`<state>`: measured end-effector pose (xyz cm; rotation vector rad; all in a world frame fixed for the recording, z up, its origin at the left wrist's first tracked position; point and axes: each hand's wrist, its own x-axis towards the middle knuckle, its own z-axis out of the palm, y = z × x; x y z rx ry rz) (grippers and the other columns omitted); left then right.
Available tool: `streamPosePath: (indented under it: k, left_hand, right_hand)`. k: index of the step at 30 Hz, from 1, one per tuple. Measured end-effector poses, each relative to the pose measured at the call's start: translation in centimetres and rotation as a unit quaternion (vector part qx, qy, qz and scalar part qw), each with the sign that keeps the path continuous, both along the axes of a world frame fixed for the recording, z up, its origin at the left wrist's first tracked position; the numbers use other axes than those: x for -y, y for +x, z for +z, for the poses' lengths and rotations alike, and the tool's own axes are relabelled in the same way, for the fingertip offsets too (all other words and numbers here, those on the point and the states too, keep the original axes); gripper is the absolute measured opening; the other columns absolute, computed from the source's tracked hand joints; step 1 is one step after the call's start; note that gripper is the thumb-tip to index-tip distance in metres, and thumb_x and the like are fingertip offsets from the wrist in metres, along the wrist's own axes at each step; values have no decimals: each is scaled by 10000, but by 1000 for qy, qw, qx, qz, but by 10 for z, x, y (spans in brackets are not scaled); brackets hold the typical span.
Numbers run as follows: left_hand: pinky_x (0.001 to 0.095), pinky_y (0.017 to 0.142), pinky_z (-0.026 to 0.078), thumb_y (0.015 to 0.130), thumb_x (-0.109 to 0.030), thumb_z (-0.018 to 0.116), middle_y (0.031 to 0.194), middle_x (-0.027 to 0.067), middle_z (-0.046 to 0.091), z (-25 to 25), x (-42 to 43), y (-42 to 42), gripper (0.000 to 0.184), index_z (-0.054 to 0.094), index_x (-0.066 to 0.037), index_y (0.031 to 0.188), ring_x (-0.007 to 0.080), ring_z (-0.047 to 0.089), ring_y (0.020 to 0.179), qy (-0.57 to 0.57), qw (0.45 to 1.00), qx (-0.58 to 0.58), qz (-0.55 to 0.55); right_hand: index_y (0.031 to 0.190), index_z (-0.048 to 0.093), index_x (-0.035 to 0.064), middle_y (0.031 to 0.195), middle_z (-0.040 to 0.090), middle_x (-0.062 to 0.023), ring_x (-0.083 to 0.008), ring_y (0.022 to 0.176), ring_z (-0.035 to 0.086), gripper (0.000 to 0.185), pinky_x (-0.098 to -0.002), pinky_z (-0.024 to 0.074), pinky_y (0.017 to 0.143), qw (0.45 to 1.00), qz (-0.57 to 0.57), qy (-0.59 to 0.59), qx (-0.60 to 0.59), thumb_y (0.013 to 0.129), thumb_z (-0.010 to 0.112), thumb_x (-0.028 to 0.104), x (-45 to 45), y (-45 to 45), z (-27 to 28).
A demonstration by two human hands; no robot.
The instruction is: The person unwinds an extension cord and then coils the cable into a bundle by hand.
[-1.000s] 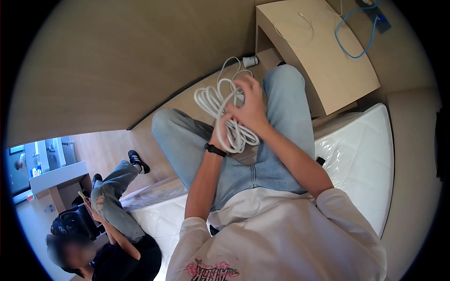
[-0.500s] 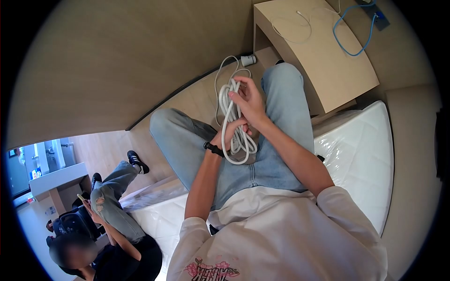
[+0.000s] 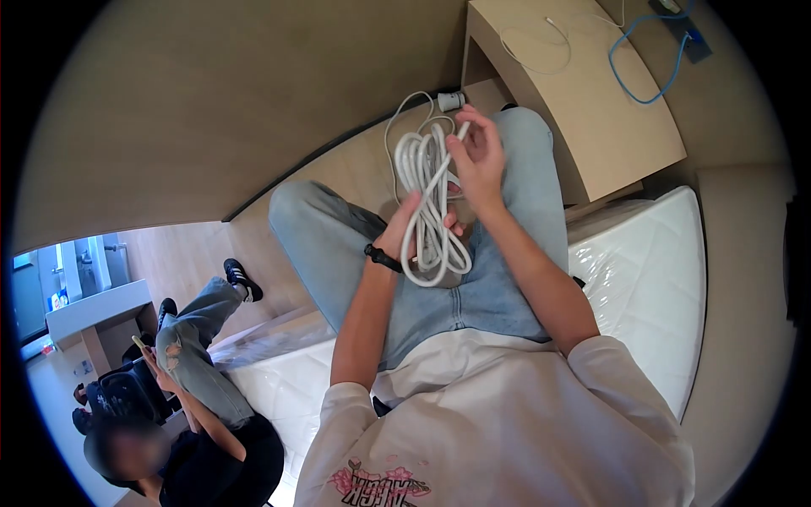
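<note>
A white cable (image 3: 419,160) hangs in several long loops above my lap. My left hand (image 3: 399,230), with a black band on its wrist, is closed around the lower middle of the loops. Its fingertips show on the far side of the bundle. Up at the right of the coil, my right hand (image 3: 481,165) pinches one strand between thumb and fingers, a little apart from the other loops. A thinner stretch of cord runs down to the floor near a white cylindrical piece (image 3: 451,101); whether the two join is unclear.
A wooden desk (image 3: 583,101) with a thin white cord and a blue cable (image 3: 615,72) stands at the upper right. Plastic-wrapped mattress (image 3: 642,279) lies under me. On the left another person (image 3: 211,422) sits holding a phone. A wooden panel (image 3: 228,101) rises ahead.
My right hand has moved up and right, drawing a strand away from the bundle. The loops have spread wider, and my left hand has shifted slightly left along them.
</note>
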<state>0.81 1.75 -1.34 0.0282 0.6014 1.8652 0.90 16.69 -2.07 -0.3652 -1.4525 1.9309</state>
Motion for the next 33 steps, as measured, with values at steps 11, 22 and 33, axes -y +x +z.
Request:
streamPosePath:
  k: [11, 22, 33]
  left_hand:
    - [280, 566, 497, 773, -15, 671, 721, 68, 590, -4, 0, -1, 176, 547, -20, 898, 162, 596, 603, -251, 947, -178, -96]
    - [307, 590, 487, 714, -113, 711, 756, 92, 664, -4, -6, 3, 222, 643, 9, 887, 169, 647, 679, -408, 786, -463, -11]
    - [307, 670, 500, 725, -108, 725, 793, 104, 680, -12, -5, 2, 228, 636, 11, 897, 154, 646, 739, -381, 703, -568, 198]
  right_hand:
    - [1060, 618, 48, 1251, 558, -187, -324, 1115, 575, 288, -365, 440, 939, 973, 78, 215, 17, 792, 630, 153, -2, 8, 14]
    - [1018, 629, 18, 1127, 615, -125, -236, 1005, 602, 296, -313, 460, 862, 953, 135, 268, -45, 809, 601, 225, -8, 11, 23]
    - [1172, 557, -12, 1187, 583, -103, -157, 1061, 557, 608, -299, 439, 935, 875, 467, -88, 91, 969, 308, 505, 0, 9, 11]
